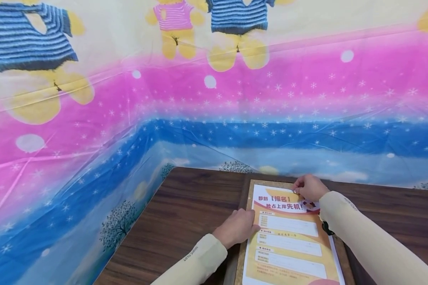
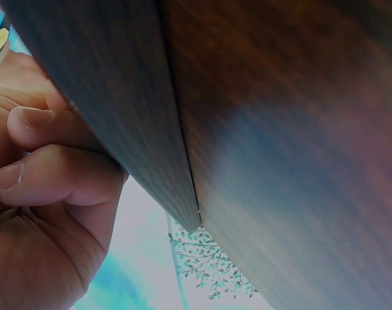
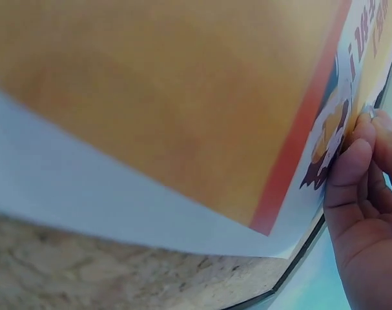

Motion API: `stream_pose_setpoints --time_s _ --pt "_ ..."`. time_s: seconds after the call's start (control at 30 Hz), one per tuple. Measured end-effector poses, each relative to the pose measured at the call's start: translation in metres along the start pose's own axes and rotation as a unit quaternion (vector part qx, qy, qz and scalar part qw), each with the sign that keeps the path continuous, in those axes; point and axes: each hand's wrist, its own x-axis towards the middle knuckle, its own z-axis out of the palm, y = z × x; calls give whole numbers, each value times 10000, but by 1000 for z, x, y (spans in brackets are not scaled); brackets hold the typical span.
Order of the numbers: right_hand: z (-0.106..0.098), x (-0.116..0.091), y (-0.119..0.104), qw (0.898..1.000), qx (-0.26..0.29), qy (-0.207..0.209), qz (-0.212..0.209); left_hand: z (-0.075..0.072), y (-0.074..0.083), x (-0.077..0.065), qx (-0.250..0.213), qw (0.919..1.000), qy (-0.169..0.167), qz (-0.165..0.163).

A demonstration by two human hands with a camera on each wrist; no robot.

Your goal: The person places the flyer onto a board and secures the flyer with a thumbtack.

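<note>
A printed poster (image 1: 289, 237) with yellow panels and red lettering lies on a dark-framed cork board (image 1: 239, 259). My right hand (image 1: 311, 187) is at the poster's top edge, right of its middle. Thumb and fingertips pinch a small shiny, pin-like piece (image 3: 369, 112) against the paper, mostly hidden by the fingers. My left hand (image 1: 235, 226) rests at the board's left edge, thumb over the poster's margin. In the left wrist view its lower fingers (image 2: 86, 171) are bent beside the dark frame (image 2: 112, 84); what the others do is hidden.
The board lies on a dark wooden table (image 1: 185, 206) close to its far edge. A printed cloth (image 1: 214, 107) with pink and blue bands hangs behind the table and along its left side.
</note>
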Motion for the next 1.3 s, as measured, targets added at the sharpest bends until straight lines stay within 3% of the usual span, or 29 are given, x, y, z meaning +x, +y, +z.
stream_pose_setpoints --time_s 0.5,1.3 --pt "0 2 3 9998 -73 157 140 2 1 2 75 10000 -38 -53" --pt "-5 5 -1 9933 831 68 803 1 1 1 36 10000 2 16"
